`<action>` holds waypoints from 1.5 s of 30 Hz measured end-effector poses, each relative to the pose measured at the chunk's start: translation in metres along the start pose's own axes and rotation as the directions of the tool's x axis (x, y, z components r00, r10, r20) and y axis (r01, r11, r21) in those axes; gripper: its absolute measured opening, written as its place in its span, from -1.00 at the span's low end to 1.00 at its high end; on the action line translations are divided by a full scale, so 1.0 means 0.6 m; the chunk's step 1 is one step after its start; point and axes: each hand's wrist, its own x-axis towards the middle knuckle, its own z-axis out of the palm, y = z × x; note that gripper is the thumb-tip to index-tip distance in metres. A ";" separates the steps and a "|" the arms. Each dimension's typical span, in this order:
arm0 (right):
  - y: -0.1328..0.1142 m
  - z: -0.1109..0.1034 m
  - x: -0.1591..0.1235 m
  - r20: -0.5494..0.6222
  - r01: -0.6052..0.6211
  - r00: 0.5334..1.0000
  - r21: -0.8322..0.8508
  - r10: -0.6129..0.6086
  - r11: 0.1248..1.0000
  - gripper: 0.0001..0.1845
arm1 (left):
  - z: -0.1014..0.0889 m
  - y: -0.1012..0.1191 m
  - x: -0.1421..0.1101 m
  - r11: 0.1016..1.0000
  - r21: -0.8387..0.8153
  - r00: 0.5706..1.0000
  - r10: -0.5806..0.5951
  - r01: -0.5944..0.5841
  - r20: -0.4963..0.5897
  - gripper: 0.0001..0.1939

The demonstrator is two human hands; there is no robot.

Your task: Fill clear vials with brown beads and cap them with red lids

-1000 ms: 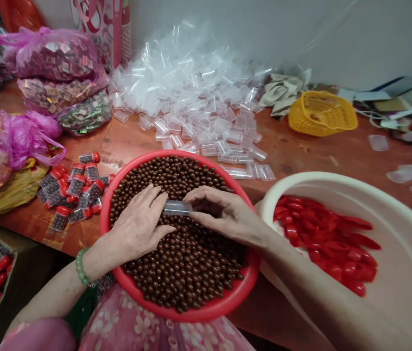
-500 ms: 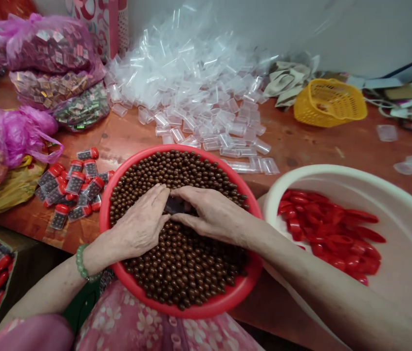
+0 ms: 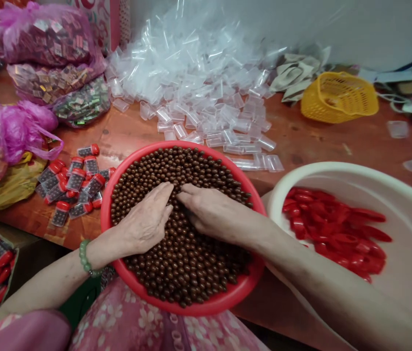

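Note:
A round red basin (image 3: 107,214) holds a deep heap of small shiny brown balls (image 3: 187,273). Over the heap, my left hand (image 3: 145,219) lies with fingers stretched out, their tips touching the balls; it holds nothing that I can see. Facing it from the right, my right hand (image 3: 216,212) has its fingers curled down among the balls. The clear plastic container it gripped in the earlier frames is now hidden beneath it. Between the two hands there is a narrow gap with balls showing.
Red-lidded filled containers (image 3: 76,180) lie left of the basin, below tied pink bags (image 3: 48,36). Empty clear containers (image 3: 206,97) are piled behind. A white tub (image 3: 323,168) with red lids (image 3: 337,224) stands right; a yellow basket (image 3: 339,100) sits beyond. A box (image 3: 19,243) is lower left.
My right hand has brought the clear container toward my left hand and down into the balls, so it no longer shows. Both hands' fingers have dipped lower, and the view has shifted slightly.

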 end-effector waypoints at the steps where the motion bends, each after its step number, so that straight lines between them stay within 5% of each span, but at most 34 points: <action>1: -0.002 0.006 0.005 -0.035 0.027 0.999 0.077 -0.024 0.997 -0.66 | 0.001 -0.001 0.001 1.000 -0.015 1.000 -0.004 0.004 0.001 -0.50; 9: 0.014 0.029 0.004 -0.266 0.220 0.962 0.626 -0.061 0.748 -0.72 | -0.016 0.013 0.004 0.989 -0.150 1.000 0.009 -0.006 0.015 -0.36; 13: 0.011 0.025 0.000 -0.278 0.264 0.958 0.763 -0.069 0.590 -0.79 | -0.023 0.011 0.005 0.976 -0.214 0.996 0.024 -0.041 -0.083 -0.27; 18: 0.008 0.021 -0.002 -0.275 0.287 0.957 0.834 -0.095 0.471 -0.79 | -0.027 0.004 0.010 0.951 -0.309 0.988 -0.043 -0.005 -0.148 -0.46; 21: 0.004 0.016 -0.004 -0.315 0.318 0.944 0.783 -0.098 0.534 -0.83 | -0.027 0.001 0.011 0.948 -0.317 0.982 -0.075 0.016 -0.173 -0.55; 24: -0.009 0.007 -0.010 -0.353 0.310 0.931 0.634 -0.092 0.708 -0.85 | -0.023 -0.001 0.009 0.957 -0.289 0.977 -0.032 -0.032 -0.211 -0.55; 30: -0.046 -0.014 -0.039 -0.314 0.085 0.949 0.291 0.012 0.953 -0.76 | -0.020 -0.002 0.004 0.960 -0.255 0.974 0.057 -0.113 -0.218 -0.66; 33: -0.038 -0.030 -0.054 -0.265 0.109 0.963 0.189 -0.056 0.976 -0.65 | -0.027 -0.001 0.000 0.942 -0.329 0.978 0.000 -0.069 -0.206 -0.75; 35: -0.015 -0.042 -0.052 -0.337 0.209 0.931 0.174 -0.142 0.962 -0.67 | -0.033 0.000 -0.001 0.925 -0.378 0.976 -0.049 -0.035 -0.211 -0.81; 40: 0.069 -0.049 0.019 -0.668 0.420 0.699 0.094 -0.256 0.902 -0.79 | -0.040 0.000 0.001 0.888 -0.460 0.981 -0.071 -0.021 -0.181 -0.82; 42: 0.095 -0.040 0.059 -0.647 0.439 0.693 0.027 -0.319 0.898 -0.74 | -0.039 -0.002 0.002 0.874 -0.485 0.981 -0.067 -0.030 -0.182 -0.82; 45: 0.117 -0.021 0.098 -0.544 0.440 0.746 -0.030 -0.384 0.897 -0.65 | -0.038 -0.005 0.002 0.850 -0.526 0.980 -0.091 -0.015 -0.176 -0.82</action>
